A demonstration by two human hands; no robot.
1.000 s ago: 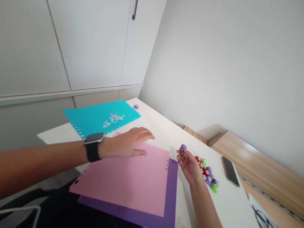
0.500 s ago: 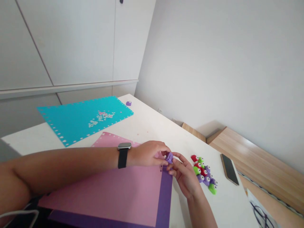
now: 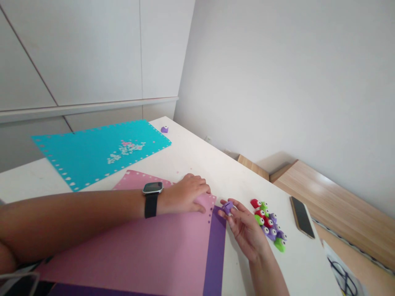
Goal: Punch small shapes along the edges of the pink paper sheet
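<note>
My right hand [image 3: 245, 230] holds a small purple paper punch [image 3: 227, 207] between thumb and fingers, just off the corner of the pink sheet. My left hand [image 3: 185, 194], with a watch on the wrist, lies over the far edge of the pink sheet [image 3: 160, 250], fingers stretched out. Holes show along that edge, and several small ones run down its right side near the corner. A purple sheet [image 3: 214, 246] lies beneath the pink one and sticks out at the right and front.
Several red, green and purple punches [image 3: 268, 222] cluster to the right, with a phone [image 3: 301, 217] beyond. A blue sheet [image 3: 92, 152] with punched edges bears a heap of paper bits [image 3: 126, 150]. One more purple punch [image 3: 164, 129] stands at the table's far corner.
The purple punch has come off the pink sheet's edge, now in my right hand alone. My left hand has let go of it and moved left, spreading over the sheet.
</note>
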